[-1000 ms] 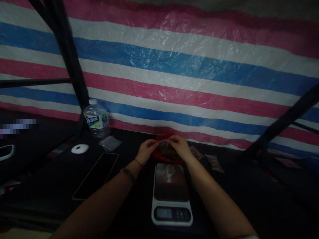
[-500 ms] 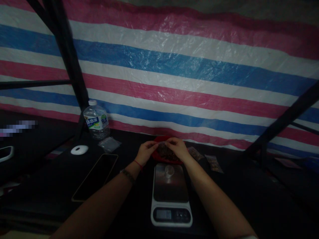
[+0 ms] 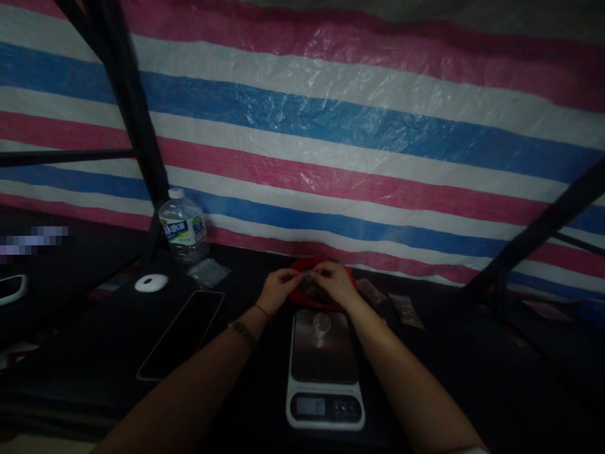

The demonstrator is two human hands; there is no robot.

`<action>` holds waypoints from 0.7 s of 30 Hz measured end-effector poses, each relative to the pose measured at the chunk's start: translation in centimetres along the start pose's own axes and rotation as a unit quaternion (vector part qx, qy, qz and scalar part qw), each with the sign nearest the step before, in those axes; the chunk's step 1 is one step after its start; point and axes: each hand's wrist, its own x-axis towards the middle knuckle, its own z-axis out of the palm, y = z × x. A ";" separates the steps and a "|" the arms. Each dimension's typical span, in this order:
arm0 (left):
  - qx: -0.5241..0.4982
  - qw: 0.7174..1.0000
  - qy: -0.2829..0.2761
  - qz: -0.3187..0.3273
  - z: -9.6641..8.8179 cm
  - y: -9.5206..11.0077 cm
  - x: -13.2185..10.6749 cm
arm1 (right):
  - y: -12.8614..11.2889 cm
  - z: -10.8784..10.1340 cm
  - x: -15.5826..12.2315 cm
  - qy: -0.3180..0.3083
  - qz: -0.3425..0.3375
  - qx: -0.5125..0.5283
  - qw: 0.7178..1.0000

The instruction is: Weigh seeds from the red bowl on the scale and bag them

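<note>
Both hands meet over a red bowl [image 3: 302, 295] at the back of a dark table. My left hand [image 3: 277, 289] and my right hand [image 3: 334, 282] pinch the top edge of a small clear plastic bag [image 3: 312, 287] that holds dark brown bits, fingertips close together. Just in front of the bowl lies a white kitchen scale [image 3: 324, 369] with a shiny steel plate; a small clear cup [image 3: 322, 323] sits on the plate.
A phone [image 3: 182, 334] lies face up on the left, with a white round disc [image 3: 151, 283], a water bottle [image 3: 184, 227] and an empty clear bag [image 3: 208, 272] behind it. Two filled small bags [image 3: 406, 309] lie to the right. A striped tarp hangs behind, crossed by black poles.
My hands have drawn closer together along the top edge of the bag. Everything else on the table stays where it was.
</note>
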 end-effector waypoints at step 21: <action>0.050 0.997 -0.036 0.048 0.3 -0.4 -0.4 | -0.7 0.7 -0.5 -0.036 -0.009 -0.001 0.999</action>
